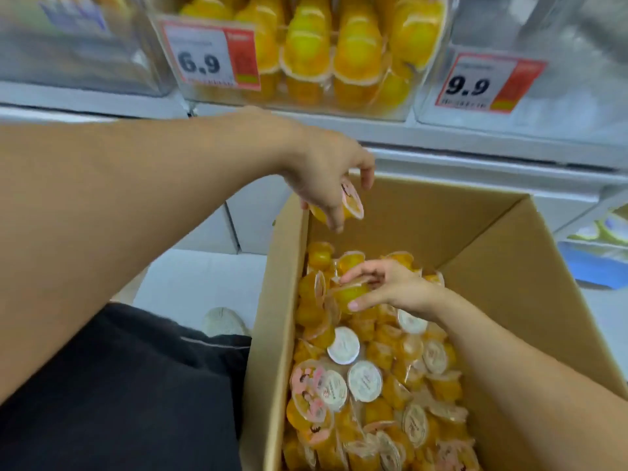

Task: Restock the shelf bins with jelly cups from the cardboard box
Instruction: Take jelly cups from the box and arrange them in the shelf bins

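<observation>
An open cardboard box (475, 226) holds several orange jelly cups (367, 382) with white and pink foil lids. My left hand (323, 175) is raised over the box's far left corner and grips one orange jelly cup (353, 205) tilted on its side. Lower down, inside the box, my right hand (390, 287) pinches another orange jelly cup (350, 295) lying on top of the pile. On the shelf above, a clear bin (339, 56) is packed with stacked orange jelly cups.
Price tags reading 6.9 (207, 56) and 9.9 (482, 83) hang on the bin fronts. Clear bins stand to the left (68, 42) and right (560, 62). A white shelf edge (475, 154) runs just behind the box. My dark trousers (119, 385) and a shoe (224, 321) are at lower left.
</observation>
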